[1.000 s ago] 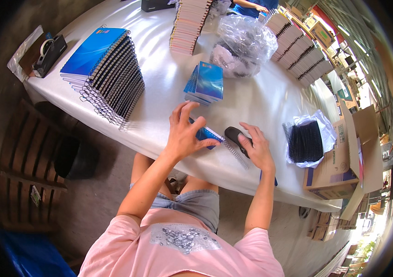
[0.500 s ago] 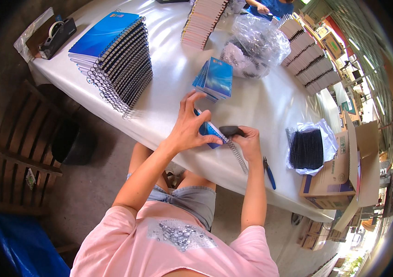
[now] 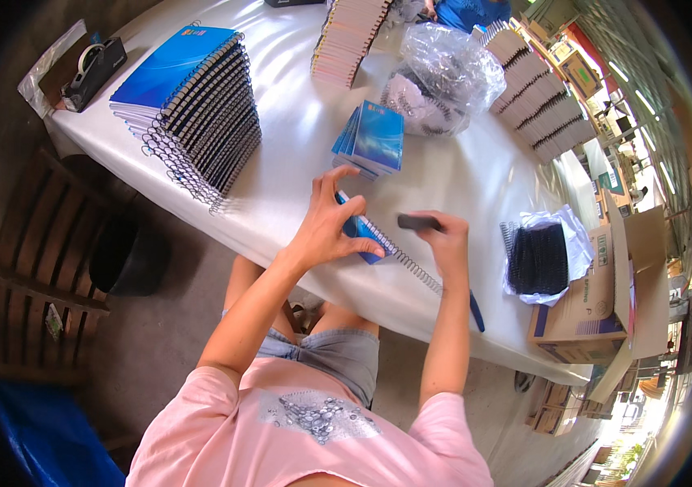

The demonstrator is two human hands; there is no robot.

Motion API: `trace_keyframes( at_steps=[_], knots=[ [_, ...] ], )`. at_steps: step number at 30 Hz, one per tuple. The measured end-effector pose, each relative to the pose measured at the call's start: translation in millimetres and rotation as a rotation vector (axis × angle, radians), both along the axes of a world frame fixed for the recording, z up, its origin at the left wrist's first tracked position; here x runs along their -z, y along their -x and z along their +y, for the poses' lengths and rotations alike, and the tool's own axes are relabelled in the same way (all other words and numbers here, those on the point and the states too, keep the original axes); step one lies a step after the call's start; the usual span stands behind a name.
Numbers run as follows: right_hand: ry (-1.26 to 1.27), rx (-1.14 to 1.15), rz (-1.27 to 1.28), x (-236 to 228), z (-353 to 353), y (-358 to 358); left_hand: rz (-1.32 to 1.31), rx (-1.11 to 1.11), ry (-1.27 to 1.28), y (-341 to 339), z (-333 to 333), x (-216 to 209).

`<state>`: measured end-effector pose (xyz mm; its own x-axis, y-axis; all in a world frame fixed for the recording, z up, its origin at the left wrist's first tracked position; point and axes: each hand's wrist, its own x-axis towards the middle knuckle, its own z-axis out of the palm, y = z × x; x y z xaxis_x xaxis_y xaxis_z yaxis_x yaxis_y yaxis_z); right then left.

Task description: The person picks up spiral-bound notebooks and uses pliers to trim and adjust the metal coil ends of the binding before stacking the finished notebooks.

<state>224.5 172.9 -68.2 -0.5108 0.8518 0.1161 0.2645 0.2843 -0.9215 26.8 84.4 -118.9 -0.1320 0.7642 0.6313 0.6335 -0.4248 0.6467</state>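
Worktop (image 3: 297, 138): white, long, loaded with stacks.
Big stack (image 3: 192, 97): blue-covered spiral notebooks, piled at the left end.
Cardboard box (image 3: 598, 300): at the right edge, flaps open; contents hidden.
Clear bag (image 3: 443, 77): crumpled, far side, holding dark wire coils.
White bag (image 3: 545, 256): beside the box, filled with black spiral bindings.
Small pile (image 3: 374, 138): blue covers, mid-worktop.
Blue notebook (image 3: 366, 235): at the near edge, wire spiral trailing right.
Left hand (image 3: 330, 227): fingers curled, pinching the blue notebook.
Right hand (image 3: 447, 239): closed around a dark flat tool (image 3: 417, 221).
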Motion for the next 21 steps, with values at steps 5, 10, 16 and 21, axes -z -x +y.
trace_keyframes(
  at_steps=[5,10,16,21],
  knots=[
    [-0.212,-0.071,-0.191,-3,-12,18,0.005,0.011,0.02,4,3,8],
    [-0.042,-0.137,0.082,-2,-13,30,-0.17,-0.009,0.106,3,5,5],
    [-0.035,-0.107,-0.018,-10,-7,40,-0.281,0.009,0.071,12,12,17],
    [0.159,-0.1,0.239,-3,1,40,-0.378,0.084,0.066,8,16,19]
  ],
)
